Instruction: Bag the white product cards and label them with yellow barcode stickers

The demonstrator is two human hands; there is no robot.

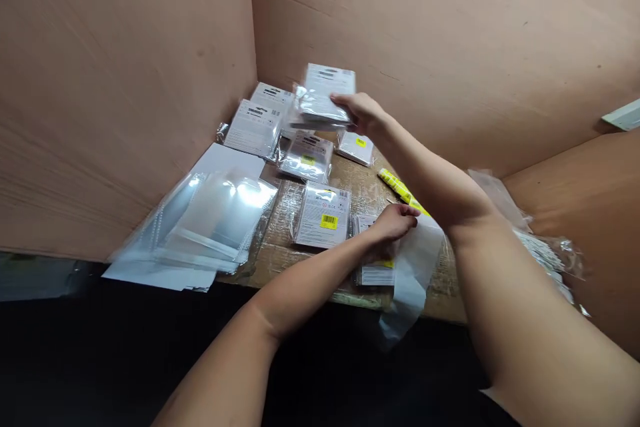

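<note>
A stack of wrapped packets (pixel 320 97) is hanging above the table (pixel 273 257), the right hand (pixel 367 112) gripping its edge. The left hand (pixel 395 223) is pinching a pale strip (pixel 417 253), possibly label backing, beside a yellow-labelled pile (pixel 377 275).

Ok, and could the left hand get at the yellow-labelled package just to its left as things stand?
Probably yes: nothing lies on top of that package, and the left hand is close by. It may need to release the paper strip first, though its grip is hard to make out.
</note>
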